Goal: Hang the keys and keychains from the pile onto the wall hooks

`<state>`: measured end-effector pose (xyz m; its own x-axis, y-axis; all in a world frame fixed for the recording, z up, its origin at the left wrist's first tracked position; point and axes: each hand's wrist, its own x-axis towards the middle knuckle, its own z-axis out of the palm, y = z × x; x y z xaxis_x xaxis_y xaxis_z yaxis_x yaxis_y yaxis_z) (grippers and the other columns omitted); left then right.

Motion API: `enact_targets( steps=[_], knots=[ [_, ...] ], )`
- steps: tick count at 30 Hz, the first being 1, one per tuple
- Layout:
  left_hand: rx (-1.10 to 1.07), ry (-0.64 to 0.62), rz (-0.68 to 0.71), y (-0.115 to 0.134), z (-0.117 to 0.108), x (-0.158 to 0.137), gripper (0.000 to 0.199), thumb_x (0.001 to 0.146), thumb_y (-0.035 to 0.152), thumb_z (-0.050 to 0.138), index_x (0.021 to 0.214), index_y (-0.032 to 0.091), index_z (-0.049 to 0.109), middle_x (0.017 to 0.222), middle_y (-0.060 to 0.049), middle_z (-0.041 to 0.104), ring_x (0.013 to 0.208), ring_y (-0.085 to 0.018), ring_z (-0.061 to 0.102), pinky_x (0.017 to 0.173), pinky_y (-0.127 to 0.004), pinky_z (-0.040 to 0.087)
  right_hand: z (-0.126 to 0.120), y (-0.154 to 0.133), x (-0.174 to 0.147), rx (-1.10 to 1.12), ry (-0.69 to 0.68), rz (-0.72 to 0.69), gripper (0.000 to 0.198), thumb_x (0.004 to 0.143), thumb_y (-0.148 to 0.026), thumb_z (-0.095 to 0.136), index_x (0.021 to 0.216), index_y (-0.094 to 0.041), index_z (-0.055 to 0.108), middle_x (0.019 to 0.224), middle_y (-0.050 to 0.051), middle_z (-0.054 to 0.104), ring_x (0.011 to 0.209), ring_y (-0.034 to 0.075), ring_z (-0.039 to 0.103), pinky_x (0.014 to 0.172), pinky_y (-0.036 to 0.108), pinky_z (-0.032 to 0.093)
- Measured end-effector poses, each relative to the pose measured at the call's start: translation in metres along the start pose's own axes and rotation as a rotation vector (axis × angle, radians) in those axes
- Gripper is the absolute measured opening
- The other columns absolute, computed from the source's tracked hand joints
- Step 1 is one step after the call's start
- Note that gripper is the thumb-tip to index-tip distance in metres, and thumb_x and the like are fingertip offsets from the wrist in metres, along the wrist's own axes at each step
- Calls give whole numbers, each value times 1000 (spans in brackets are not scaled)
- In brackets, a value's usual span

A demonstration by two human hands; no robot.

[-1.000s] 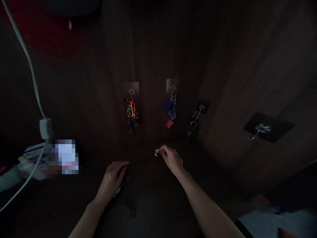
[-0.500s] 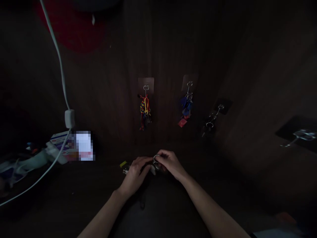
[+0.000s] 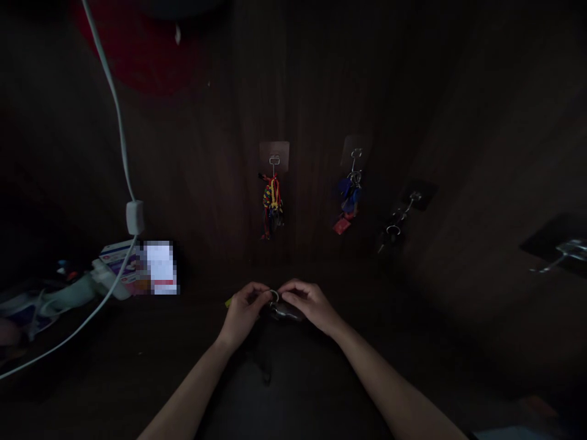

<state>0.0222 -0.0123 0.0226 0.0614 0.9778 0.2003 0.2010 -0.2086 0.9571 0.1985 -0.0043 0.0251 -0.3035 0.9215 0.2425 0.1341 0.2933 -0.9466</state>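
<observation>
A metal key ring (image 3: 275, 295) shows between my two hands, with dark keys or a fob (image 3: 285, 313) hanging below it; their exact shape is lost in the dim light. My left hand (image 3: 242, 313) pinches the ring's left side between thumb and fingers. From the other side, the thumb and fingertips of my right hand (image 3: 314, 304) close at the ring's right edge. Beyond my left knuckles a small yellow-green tag (image 3: 228, 302) peeks out, mostly covered by the hand.
On the dark wooden wall hang a braided multicoloured lanyard (image 3: 274, 201), a blue and red key bunch (image 3: 350, 198) and another ring (image 3: 393, 230) on hooks. A bare hook (image 3: 571, 249) is far right. Boxes (image 3: 120, 260) and a white cable (image 3: 120, 128) occupy the left.
My right hand has shifted from over the ring to its right edge. My left fingers have drawn in and now pinch the ring. The dark piece below shows more.
</observation>
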Motion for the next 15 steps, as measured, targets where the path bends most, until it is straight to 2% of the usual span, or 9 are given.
enact_targets(
  steps=[2,5,11,15],
  knots=[
    [-88,8,-39,-1,-1,1,18,73,35,64,75,17,65,70,0,68,65,-13,62,61,-21,47,-1,0,0,-45,10,-50,25,82,-41,55,85,-20,68,87,3,67,86,18,60,79,30,44],
    [-153,16,-74,0,-1,1,18,71,34,66,75,17,65,68,0,68,64,-12,63,59,-20,47,2,0,0,-86,6,-71,24,82,-40,56,85,-20,68,85,3,66,85,18,60,79,30,43],
    [-113,17,-81,6,1,-2,18,69,34,68,71,17,65,65,1,68,63,-13,64,59,-21,49,8,3,-1,-132,29,-123,20,78,-39,61,76,-19,65,79,2,62,79,16,58,76,28,43],
    [-122,-15,-45,5,0,-2,23,75,39,61,77,17,65,73,-2,71,71,-17,68,66,-25,52,5,4,-2,-23,75,-38,22,78,-41,59,78,-19,63,76,0,63,74,15,59,69,26,44]
  ],
)
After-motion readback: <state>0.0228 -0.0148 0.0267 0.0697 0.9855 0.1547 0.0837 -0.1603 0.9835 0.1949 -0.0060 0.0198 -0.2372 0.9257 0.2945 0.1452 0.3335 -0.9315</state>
